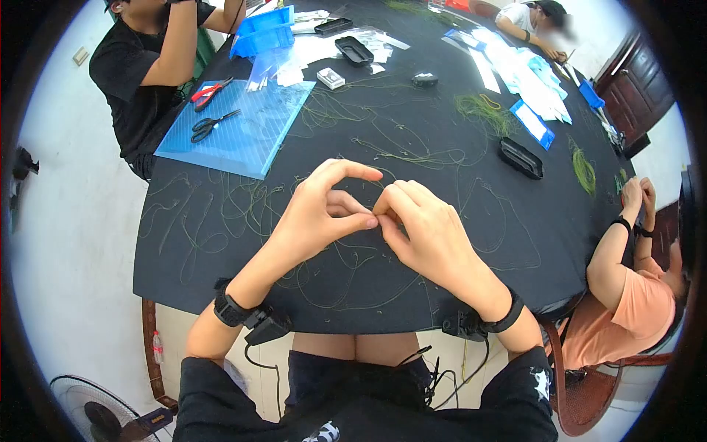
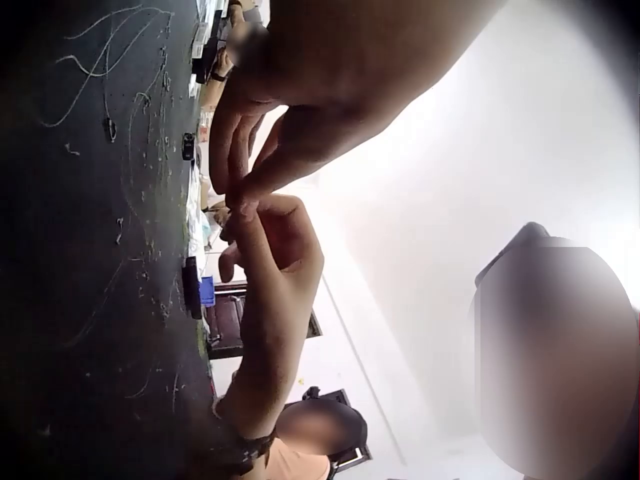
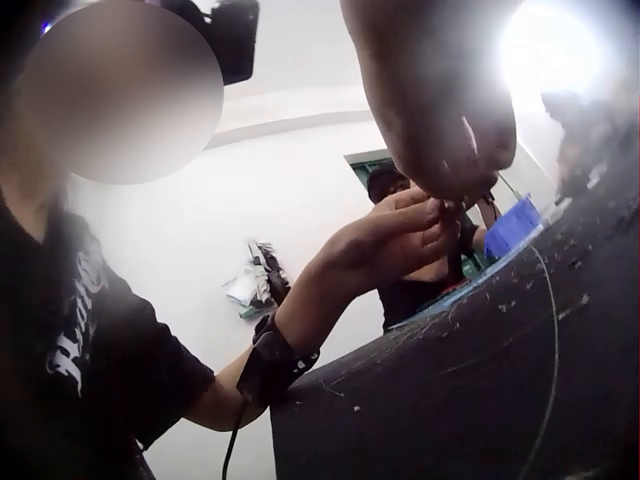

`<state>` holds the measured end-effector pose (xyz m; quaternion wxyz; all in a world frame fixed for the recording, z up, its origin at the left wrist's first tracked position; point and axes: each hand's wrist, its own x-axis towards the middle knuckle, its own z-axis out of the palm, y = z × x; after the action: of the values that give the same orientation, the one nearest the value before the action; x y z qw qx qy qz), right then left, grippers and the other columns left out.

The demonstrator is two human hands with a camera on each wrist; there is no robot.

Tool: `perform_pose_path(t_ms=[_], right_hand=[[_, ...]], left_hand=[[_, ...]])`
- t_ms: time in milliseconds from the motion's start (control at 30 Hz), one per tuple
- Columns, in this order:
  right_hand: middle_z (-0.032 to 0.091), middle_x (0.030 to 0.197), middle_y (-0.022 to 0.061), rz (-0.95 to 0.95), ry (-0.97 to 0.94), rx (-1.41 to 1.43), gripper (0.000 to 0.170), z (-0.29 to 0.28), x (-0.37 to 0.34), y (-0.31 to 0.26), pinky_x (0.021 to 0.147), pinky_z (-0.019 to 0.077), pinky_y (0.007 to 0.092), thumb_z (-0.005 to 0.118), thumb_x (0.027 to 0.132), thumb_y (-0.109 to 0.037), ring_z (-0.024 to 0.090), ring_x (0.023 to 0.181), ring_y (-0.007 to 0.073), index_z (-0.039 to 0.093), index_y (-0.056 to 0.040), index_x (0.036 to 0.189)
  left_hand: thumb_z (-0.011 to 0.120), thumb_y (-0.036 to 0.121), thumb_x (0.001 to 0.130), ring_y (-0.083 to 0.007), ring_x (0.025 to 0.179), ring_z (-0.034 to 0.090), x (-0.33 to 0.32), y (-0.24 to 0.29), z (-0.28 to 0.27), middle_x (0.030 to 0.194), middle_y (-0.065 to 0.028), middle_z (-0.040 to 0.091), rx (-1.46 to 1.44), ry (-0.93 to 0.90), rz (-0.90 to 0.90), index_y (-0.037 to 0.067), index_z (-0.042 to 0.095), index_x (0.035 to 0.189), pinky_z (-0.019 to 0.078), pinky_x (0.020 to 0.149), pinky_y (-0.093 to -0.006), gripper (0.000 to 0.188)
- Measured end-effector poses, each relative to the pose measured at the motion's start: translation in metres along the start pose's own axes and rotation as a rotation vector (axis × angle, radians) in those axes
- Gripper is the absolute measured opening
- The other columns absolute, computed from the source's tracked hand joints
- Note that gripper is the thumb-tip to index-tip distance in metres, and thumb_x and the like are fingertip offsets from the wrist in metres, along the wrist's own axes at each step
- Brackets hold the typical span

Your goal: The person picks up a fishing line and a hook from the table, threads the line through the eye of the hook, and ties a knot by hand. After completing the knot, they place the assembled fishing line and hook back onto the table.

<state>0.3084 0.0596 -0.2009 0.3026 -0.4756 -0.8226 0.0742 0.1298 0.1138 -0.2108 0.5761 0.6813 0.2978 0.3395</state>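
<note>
Our left hand point(image 1: 313, 210) and right hand point(image 1: 427, 230) touched, both pinching a thin thread point(image 3: 555, 330). Past the right hand, we saw a green string bunch point(image 1: 486, 114).

white walls point(image 1: 74, 191), brown door point(image 1: 639, 92), pale tiled floor point(image 1: 174, 328), black table point(image 1: 560, 243), fan point(image 1: 103, 418), bright light point(image 3: 555, 55)

From here I see a workroom: people point(image 1: 622, 317) around a black tabletop point(image 1: 567, 221) strewn with green thread point(image 1: 584, 171), pliers point(image 1: 208, 93) and scissors point(image 1: 215, 123).
</note>
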Motion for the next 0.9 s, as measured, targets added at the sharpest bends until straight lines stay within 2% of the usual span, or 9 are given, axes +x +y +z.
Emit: perform_pose_path(t_ms=[133, 200, 300, 333, 433, 667, 733, 833, 900], right_hand=[[0.053, 0.079, 0.0093, 0.045, 0.037, 0.085, 0.012, 0.011, 0.003, 0.009, 0.060, 0.0496, 0.0374, 0.060, 0.077, -0.002, 0.057, 0.077, 0.0270, 0.050, -0.0034, 0.083], [0.054, 0.081, 0.0088, 0.086, 0.029, 0.108, 0.011, 0.012, 0.002, 0.013, 0.062, 0.0497, 0.0374, 0.060, 0.077, -0.002, 0.057, 0.078, 0.0269, 0.051, -0.0038, 0.084], [0.054, 0.082, 0.0076, 0.020, -0.035, 0.168, 0.011, 0.004, 0.003, 0.019, 0.063, 0.0497, 0.0370, 0.061, 0.078, -0.003, 0.057, 0.078, 0.0263, 0.053, -0.0050, 0.085], [0.053, 0.082, 0.0067, -0.071, -0.032, 0.155, 0.010, 0.006, 0.002, 0.026, 0.063, 0.0495, 0.0364, 0.062, 0.078, -0.005, 0.057, 0.078, 0.0255, 0.055, -0.0058, 0.086], [0.053, 0.082, 0.0065, -0.172, -0.096, 0.173, 0.011, 0.007, 0.000, 0.035, 0.061, 0.0495, 0.0355, 0.062, 0.078, -0.005, 0.057, 0.077, 0.0247, 0.054, -0.0055, 0.085], [0.052, 0.080, 0.0069, -0.170, -0.084, 0.227, 0.013, 0.013, -0.002, 0.035, 0.058, 0.0490, 0.0347, 0.064, 0.076, -0.004, 0.057, 0.071, 0.0242, 0.054, -0.0052, 0.084], [0.052, 0.078, 0.0073, -0.168, -0.086, 0.209, 0.014, 0.014, -0.003, 0.036, 0.057, 0.0488, 0.0345, 0.064, 0.075, -0.004, 0.057, 0.070, 0.0242, 0.054, -0.0050, 0.084], [0.051, 0.075, 0.0070, -0.109, -0.087, 0.244, 0.013, 0.016, -0.004, 0.038, 0.055, 0.0472, 0.0309, 0.064, 0.075, -0.002, 0.056, 0.065, 0.0211, 0.055, -0.0048, 0.083], [0.051, 0.074, 0.0052, -0.014, -0.065, 0.327, 0.011, 0.015, -0.003, 0.035, 0.052, 0.0444, 0.0270, 0.064, 0.076, -0.001, 0.054, 0.062, 0.0160, 0.056, -0.0044, 0.083]], left_hand=[[0.071, -0.004, 0.075, -0.0144, 0.088, 0.064, 0.000, -0.016, 0.001, 0.118, -0.0099, 0.049, -0.104, 0.037, -0.003, -0.004, 0.051, 0.117, 0.0544, 0.079, -0.0244, 0.047], [0.071, -0.004, 0.075, -0.0145, 0.089, 0.064, 0.000, -0.014, 0.005, 0.118, -0.0098, 0.049, -0.062, 0.063, -0.002, -0.004, 0.051, 0.117, 0.0542, 0.079, -0.0245, 0.047], [0.071, -0.005, 0.073, -0.0148, 0.088, 0.065, -0.001, -0.013, 0.004, 0.116, -0.0095, 0.048, 0.032, 0.071, 0.032, -0.001, 0.049, 0.120, 0.0552, 0.076, -0.0237, 0.051], [0.071, -0.005, 0.073, -0.0151, 0.088, 0.065, -0.002, -0.010, 0.004, 0.116, -0.0097, 0.047, 0.056, 0.062, 0.024, 0.000, 0.049, 0.120, 0.0556, 0.075, -0.0237, 0.053], [0.072, -0.005, 0.072, -0.0162, 0.087, 0.066, -0.003, -0.012, 0.005, 0.115, -0.0103, 0.047, 0.117, 0.037, 0.027, 0.002, 0.048, 0.122, 0.0569, 0.074, -0.0241, 0.056], [0.070, -0.008, 0.071, -0.0202, 0.084, 0.068, -0.004, -0.015, 0.002, 0.110, -0.0114, 0.047, 0.177, 0.015, 0.060, 0.004, 0.049, 0.119, 0.0590, 0.072, -0.0249, 0.054], [0.071, -0.006, 0.071, -0.0176, 0.087, 0.067, -0.004, -0.018, 0.002, 0.113, -0.0113, 0.047, 0.186, 0.009, 0.075, 0.002, 0.048, 0.121, 0.0576, 0.075, -0.0255, 0.056], [0.072, -0.004, 0.072, -0.0166, 0.091, 0.065, -0.003, -0.022, 0.002, 0.116, -0.0111, 0.047, 0.156, -0.006, 0.061, 0.001, 0.048, 0.122, 0.0562, 0.080, -0.0274, 0.055], [0.071, -0.002, 0.074, -0.0172, 0.094, 0.064, -0.003, -0.025, 0.003, 0.117, -0.0115, 0.048, 0.119, -0.003, 0.072, 0.000, 0.048, 0.121, 0.0553, 0.082, -0.0290, 0.052]])
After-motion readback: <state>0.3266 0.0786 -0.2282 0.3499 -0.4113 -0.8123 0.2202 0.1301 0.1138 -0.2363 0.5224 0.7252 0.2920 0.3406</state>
